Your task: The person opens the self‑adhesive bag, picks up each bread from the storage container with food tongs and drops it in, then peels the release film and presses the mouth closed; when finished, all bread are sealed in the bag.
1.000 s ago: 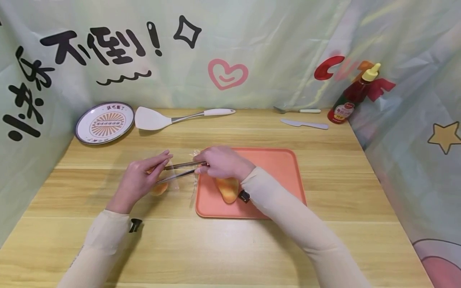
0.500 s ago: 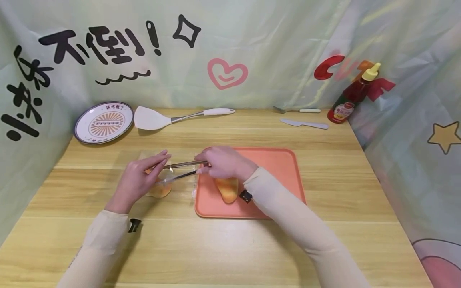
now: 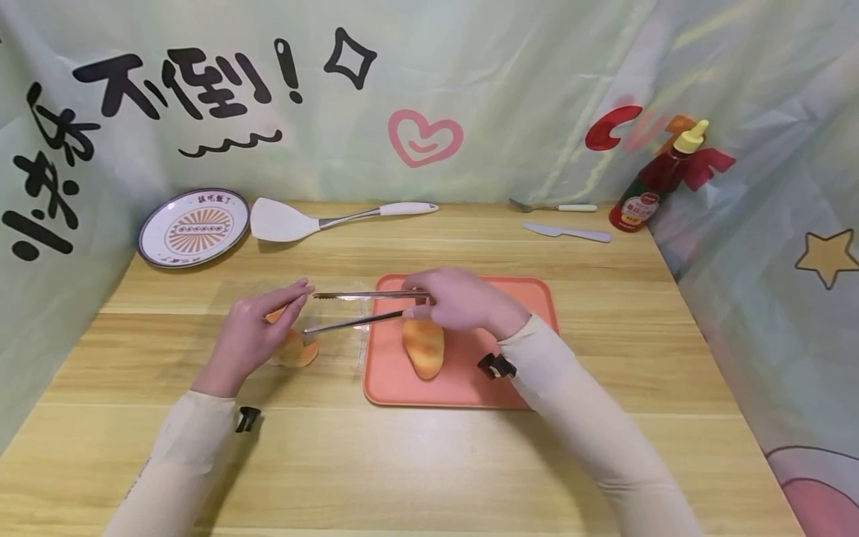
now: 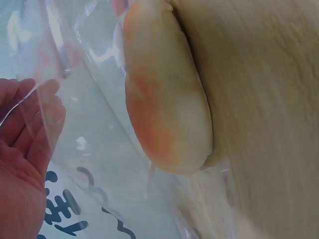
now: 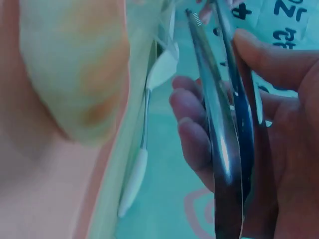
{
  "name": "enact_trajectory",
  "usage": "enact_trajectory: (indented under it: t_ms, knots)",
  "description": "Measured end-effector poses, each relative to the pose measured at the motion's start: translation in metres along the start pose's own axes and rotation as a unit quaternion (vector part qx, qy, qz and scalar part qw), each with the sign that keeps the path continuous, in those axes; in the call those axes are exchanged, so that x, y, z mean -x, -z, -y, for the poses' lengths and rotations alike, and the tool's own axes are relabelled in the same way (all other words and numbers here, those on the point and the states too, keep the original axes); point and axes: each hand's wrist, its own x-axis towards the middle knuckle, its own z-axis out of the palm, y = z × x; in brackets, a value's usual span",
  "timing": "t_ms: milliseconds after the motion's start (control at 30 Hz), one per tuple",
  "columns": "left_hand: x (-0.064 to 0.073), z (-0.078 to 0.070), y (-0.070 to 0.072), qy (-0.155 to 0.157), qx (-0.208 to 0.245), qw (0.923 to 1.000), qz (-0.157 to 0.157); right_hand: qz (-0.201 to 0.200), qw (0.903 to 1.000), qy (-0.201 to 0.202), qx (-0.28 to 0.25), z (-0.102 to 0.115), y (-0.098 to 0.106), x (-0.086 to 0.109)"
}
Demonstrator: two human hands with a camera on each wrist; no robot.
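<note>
My left hand [image 3: 253,332] pinches the upper edge of a clear plastic bag [image 4: 99,124], lifting it off the table. Inside the bag lies a bread roll [image 4: 164,94], partly hidden by that hand in the head view. Metal tongs [image 3: 356,323] are in my right hand [image 3: 463,298], gripped between thumb and fingers over the tray. Their arms are spread and point left, with the tips near the bag's mouth and nothing between them. A second bread roll [image 3: 424,352] rests on the pink tray [image 3: 496,388], just below the tongs.
Along the back of the table lie a plate [image 3: 194,227], a white spatula [image 3: 285,221], a fork [image 3: 557,206] and a knife [image 3: 567,232]. A sauce bottle [image 3: 644,195] stands at the back right. Printed cloth walls surround the table [image 3: 376,462].
My right hand has moved right, drawing the tongs back from the bag, and their tips are wider apart. The left hand has hardly moved. The bagged roll stays on the left.
</note>
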Motion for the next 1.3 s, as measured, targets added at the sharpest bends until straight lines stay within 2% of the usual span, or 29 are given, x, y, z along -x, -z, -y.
enact_trajectory:
  t_ms: [300, 633, 800, 1000, 1300]
  knots:
    - [0.001, 0.001, -0.001, -0.003, 0.002, 1.0000, -0.001, -0.012, 0.9990, -0.041, 0.009, -0.012, 0.010, 0.021]
    - [0.001, 0.002, -0.003, -0.003, -0.007, 1.0000, -0.003, -0.050, 0.9977, -0.044, 0.012, -0.020, 0.014, 0.051]
    - [0.001, 0.002, -0.002, 0.000, -0.005, 1.0000, -0.003, -0.067, 0.9959, -0.058, 0.018, -0.022, 0.017, 0.067]
    - [0.002, 0.003, -0.002, -0.003, -0.005, 1.0000, -0.005, -0.077, 0.9940, -0.072, 0.028, -0.024, 0.019, 0.085]
    - [0.004, 0.005, -0.002, -0.005, -0.007, 0.9999, -0.007, -0.089, 0.9922, -0.087, 0.012, -0.030, 0.019, 0.111]
